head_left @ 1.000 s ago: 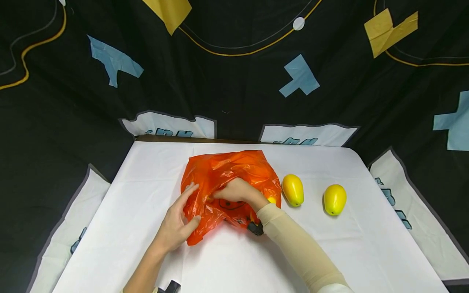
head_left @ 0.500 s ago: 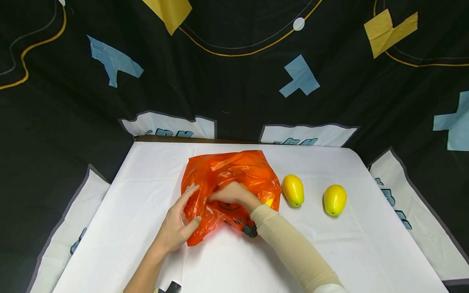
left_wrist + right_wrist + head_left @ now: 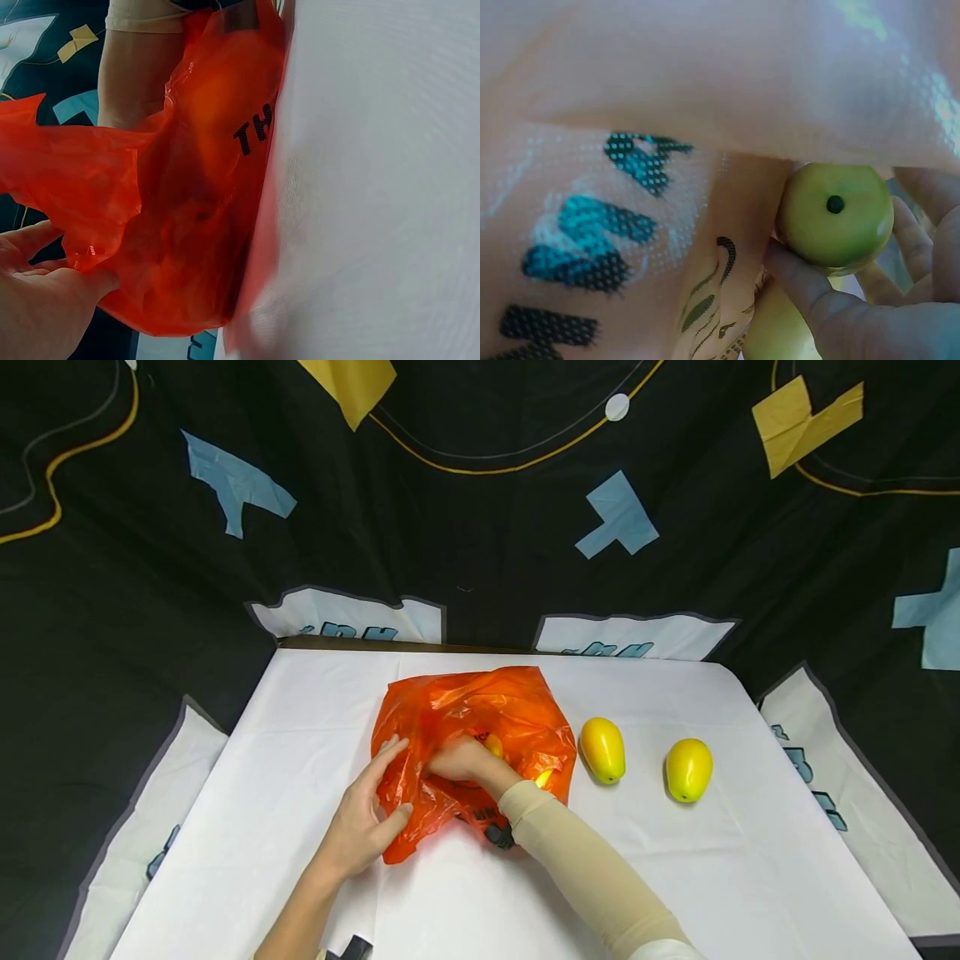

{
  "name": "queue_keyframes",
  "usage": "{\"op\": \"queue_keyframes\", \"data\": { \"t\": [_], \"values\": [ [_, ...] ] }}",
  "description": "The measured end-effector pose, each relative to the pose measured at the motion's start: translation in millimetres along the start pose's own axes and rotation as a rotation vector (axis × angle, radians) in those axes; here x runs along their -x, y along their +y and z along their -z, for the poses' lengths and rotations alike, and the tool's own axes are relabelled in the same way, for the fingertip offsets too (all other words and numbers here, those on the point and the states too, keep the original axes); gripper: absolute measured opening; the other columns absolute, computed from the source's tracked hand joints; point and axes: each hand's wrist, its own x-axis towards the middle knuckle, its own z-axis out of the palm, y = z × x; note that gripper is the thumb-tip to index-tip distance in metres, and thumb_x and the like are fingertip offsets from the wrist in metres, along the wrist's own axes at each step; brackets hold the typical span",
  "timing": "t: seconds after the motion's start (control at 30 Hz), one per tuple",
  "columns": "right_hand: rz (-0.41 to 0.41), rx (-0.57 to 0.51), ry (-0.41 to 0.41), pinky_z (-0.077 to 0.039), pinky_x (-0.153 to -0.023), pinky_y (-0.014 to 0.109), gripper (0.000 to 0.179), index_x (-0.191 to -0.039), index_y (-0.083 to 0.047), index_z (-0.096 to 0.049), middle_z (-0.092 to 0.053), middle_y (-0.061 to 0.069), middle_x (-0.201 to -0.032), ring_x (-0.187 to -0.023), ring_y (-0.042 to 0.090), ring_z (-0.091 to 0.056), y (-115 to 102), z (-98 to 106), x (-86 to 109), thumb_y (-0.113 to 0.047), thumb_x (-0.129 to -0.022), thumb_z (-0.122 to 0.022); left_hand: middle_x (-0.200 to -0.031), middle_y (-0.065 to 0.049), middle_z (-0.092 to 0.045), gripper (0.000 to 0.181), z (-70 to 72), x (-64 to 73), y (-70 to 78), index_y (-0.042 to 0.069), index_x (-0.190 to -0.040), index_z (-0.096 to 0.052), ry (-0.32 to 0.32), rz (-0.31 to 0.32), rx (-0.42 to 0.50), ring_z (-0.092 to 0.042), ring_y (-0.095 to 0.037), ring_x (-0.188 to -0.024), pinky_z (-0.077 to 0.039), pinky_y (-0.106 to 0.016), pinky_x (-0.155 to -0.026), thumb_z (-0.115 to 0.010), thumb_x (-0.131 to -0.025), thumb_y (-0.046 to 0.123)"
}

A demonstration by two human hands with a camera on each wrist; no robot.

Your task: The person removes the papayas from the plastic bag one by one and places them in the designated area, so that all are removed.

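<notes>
An orange-red plastic bag (image 3: pixel 457 702) lies on the white table, its mouth facing the person. My left hand (image 3: pixel 363 818) rests on the bag's left rim, fingers and thumb spread apart; the left wrist view shows the thumb (image 3: pixel 94 285) against the plastic. Reaching into the mouth is my right hand (image 3: pixel 453 758), its fingers hidden from the head view. Inside, the right wrist view shows it gripping a yellow-green mango (image 3: pixel 836 217) with a dark spot at its end. Below that one sits a second yellow fruit (image 3: pixel 780 322), partly hidden.
Two yellow mangoes stand to the right of the bag: a nearer mango (image 3: pixel 602 750) close beside it and another mango (image 3: pixel 688 770) farther right. The white table (image 3: pixel 450 910) ends at a black cloth backdrop (image 3: pixel 480 560).
My right hand has gone deeper into the bag, with the forearm shifting left. The left hand stays in place on the rim. Both mangoes outside have not moved.
</notes>
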Motion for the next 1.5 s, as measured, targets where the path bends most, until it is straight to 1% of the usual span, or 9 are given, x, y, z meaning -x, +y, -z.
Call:
{"op": "queue_keyframes", "data": {
  "t": [0.13,0.27,0.57,0.8,0.93,1.07,1.17,1.33,1.5],
  "values": [
    [0.094,0.036,0.02,-0.046,-0.092,0.031,0.029,-0.111,-0.007,-0.066,-0.066,0.006,-0.114,-0.104,0.019,-0.059,2.0,1.0,0.8,-0.025,-0.092,-0.057,-0.156,-0.014,-0.029,0.077,-3.4,0.7,-21.4,0.01,-0.149,-0.038,-0.001,-0.005,-0.022,-0.022,-0.033,-0.144,-0.017,-0.062,-0.111,-0.066,-0.077,0.0],
    [0.041,0.034,0.045,-0.048,-0.093,0.034,0.037,-0.117,-0.01,-0.068,-0.067,0.006,-0.115,-0.106,0.022,-0.061,4.7,0.8,5.0,-0.035,-0.092,-0.058,-0.157,-0.009,-0.028,0.08,-3.6,0.6,-28.8,0.016,-0.149,-0.038,-0.009,-0.002,-0.026,-0.021,-0.03,-0.145,-0.019,-0.062,-0.111,-0.067,-0.077,0.002],
    [0.032,0.077,0.093,-0.051,-0.085,0.034,0.048,-0.119,-0.012,-0.064,-0.068,0.002,-0.108,-0.097,0.02,-0.064,3.3,7.0,14.6,-0.042,-0.082,-0.069,-0.153,-0.023,-0.029,0.073,0.8,-1.7,2.3,-0.001,-0.145,-0.04,0.008,-0.006,0.013,-0.021,-0.042,-0.142,-0.017,-0.066,-0.109,-0.063,-0.076,-0.005],
    [0.076,-0.061,0.135,-0.048,-0.09,0.037,0.061,-0.131,-0.024,-0.057,-0.06,-0.009,-0.12,-0.099,0.012,-0.056,4.2,14.3,25.7,-0.043,-0.077,-0.077,-0.156,-0.016,-0.029,0.075,1.3,-1.1,-15.4,0.008,-0.148,-0.038,0.013,0.003,-0.034,-0.021,-0.035,-0.144,-0.018,-0.062,-0.111,-0.065,-0.078,-0.002],
    [0.118,-0.139,0.153,-0.048,-0.09,0.033,0.065,-0.131,-0.024,-0.057,-0.06,-0.012,-0.116,-0.098,0.009,-0.055,3.7,19.8,36.2,-0.045,-0.075,-0.082,-0.154,-0.02,-0.03,0.072,4.1,-1.3,-7.5,0.003,-0.147,-0.039,0.023,-0.008,-0.012,-0.021,-0.039,-0.143,-0.018,-0.063,-0.11,-0.064,-0.079,-0.002],
    [0.141,-0.179,0.133,-0.047,-0.064,0.025,0.053,-0.118,-0.017,-0.064,-0.061,-0.009,-0.084,-0.072,0.009,-0.054,3.1,26.7,48.2,-0.042,-0.075,-0.083,-0.152,-0.024,-0.031,0.069,6.8,-0.7,6.2,-0.003,-0.145,-0.039,0.025,-0.02,0.038,-0.02,-0.043,-0.142,-0.019,-0.041,-0.115,-0.062,-0.08,-0.006],
    [0.169,-0.193,0.138,-0.044,-0.055,0.023,0.043,-0.107,-0.015,-0.066,-0.058,-0.007,-0.075,-0.065,0.01,-0.052,3.6,32.6,57.1,-0.039,-0.075,-0.083,-0.152,-0.025,-0.031,0.07,7.4,-0.5,5.7,-0.003,-0.146,-0.037,0.016,-0.038,0.063,-0.019,-0.044,-0.143,-0.016,-0.021,-0.113,-0.061,-0.081,-0.007],
    [0.296,-0.193,0.192,-0.048,-0.06,0.026,0.031,-0.09,-0.019,-0.06,-0.056,-0.005,-0.082,-0.076,0.013,-0.054,6.1,42.1,71.2,-0.032,-0.075,-0.085,-0.152,-0.021,-0.033,0.071,7.5,-0.8,3.2,-0.001,-0.147,-0.037,0.01,-0.036,0.074,-0.018,-0.041,-0.144,-0.017,-0.014,-0.11,-0.061,-0.081,-0.007],
    [0.418,-0.151,0.242,-0.05,-0.074,0.03,0.04,-0.113,-0.031,-0.067,-0.059,-0.013,-0.104,-0.096,0.012,-0.051,7.6,51.7,84.6,-0.027,-0.077,-0.084,-0.152,-0.02,-0.035,0.069,7.1,-2.7,6.6,-0.003,-0.146,-0.037,0.005,-0.006,0.084,-0.019,-0.039,-0.144,-0.018,-0.015,-0.11,-0.06,-0.081,-0.008]
  ]
}}
